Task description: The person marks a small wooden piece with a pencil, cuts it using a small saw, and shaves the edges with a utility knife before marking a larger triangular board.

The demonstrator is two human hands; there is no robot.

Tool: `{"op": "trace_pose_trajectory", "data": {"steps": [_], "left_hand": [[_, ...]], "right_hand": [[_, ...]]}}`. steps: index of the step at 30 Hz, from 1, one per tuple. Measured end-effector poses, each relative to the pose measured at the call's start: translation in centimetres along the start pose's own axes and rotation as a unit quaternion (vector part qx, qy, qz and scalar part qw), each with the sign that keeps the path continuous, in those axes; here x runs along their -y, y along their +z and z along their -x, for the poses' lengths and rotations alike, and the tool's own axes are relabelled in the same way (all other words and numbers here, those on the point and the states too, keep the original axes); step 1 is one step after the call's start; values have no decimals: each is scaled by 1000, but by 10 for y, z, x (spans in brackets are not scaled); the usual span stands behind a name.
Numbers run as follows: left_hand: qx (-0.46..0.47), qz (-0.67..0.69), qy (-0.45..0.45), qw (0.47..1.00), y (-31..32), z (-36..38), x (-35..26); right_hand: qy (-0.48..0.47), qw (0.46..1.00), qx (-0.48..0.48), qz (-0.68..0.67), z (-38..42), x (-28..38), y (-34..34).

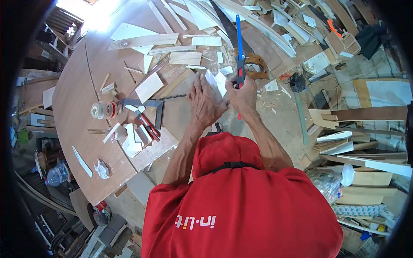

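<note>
My right hand point(244, 98) is wrapped round the handle of a small hacksaw point(240, 66). Its narrow blue blade points away from me, and the grip is black and red. Beside it, my left hand point(201, 99) lies flat with fingers stretched out, at the edge of a white-faced offcut point(220, 83). The thumb reaches towards my right hand. How far the palm covers the offcut is hidden. A large handsaw point(257, 65) with a wooden handle lies just beyond my right hand.
Left on the worktable point(73, 116) are a jar point(104, 110), a metal square point(159, 112), a red utility knife point(149, 127), white-faced scraps point(132, 139) and a crumpled wad point(102, 169). Long wood strips point(258, 23) fill the far side. Boards point(365, 114) stack at right.
</note>
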State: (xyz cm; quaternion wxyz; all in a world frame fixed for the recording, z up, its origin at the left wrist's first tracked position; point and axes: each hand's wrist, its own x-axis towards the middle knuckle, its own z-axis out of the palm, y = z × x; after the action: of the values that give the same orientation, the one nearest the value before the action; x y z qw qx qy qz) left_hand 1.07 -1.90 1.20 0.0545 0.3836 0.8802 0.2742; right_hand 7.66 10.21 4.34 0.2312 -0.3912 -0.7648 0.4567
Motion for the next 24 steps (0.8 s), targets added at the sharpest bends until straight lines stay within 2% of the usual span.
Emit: {"op": "trace_pose_trajectory", "data": {"steps": [1,2,4,5,6,8,9,11,12,14,17,24], "left_hand": [[-40,0,-6,999,5,1,-1],[-40,0,-7,999,9,1,5],[-35,119,71,990,4,-6,6],[-93,153,72,981,5,-6,2],[-93,153,72,981,4,-5,4],[-78,290,-85,950,3,-2,11],[-76,291,-86,950,9,-1,19],[-102,528,-203,818,22,1,36],[-102,529,-207,816,21,2,38],[-82,582,-275,761,19,4,42],[-89,564,-278,772,15,4,38],[-81,583,-282,757,23,5,42]], "right_hand": [[-7,1000,-3,27,0,6,3],[-7,1000,-2,27,3,8,8],[-30,999,11,-30,4,11,17],[-53,998,21,-28,3,9,20],[-53,998,20,-28,3,8,19],[-31,995,67,-65,3,4,12],[-29,995,66,-74,1,-8,11],[-14,994,62,-84,3,-11,0],[0,994,57,-96,6,-10,-5],[39,995,57,-77,11,-13,-13],[38,994,87,-62,15,-33,-17],[69,985,155,-32,27,-41,-21]]}}
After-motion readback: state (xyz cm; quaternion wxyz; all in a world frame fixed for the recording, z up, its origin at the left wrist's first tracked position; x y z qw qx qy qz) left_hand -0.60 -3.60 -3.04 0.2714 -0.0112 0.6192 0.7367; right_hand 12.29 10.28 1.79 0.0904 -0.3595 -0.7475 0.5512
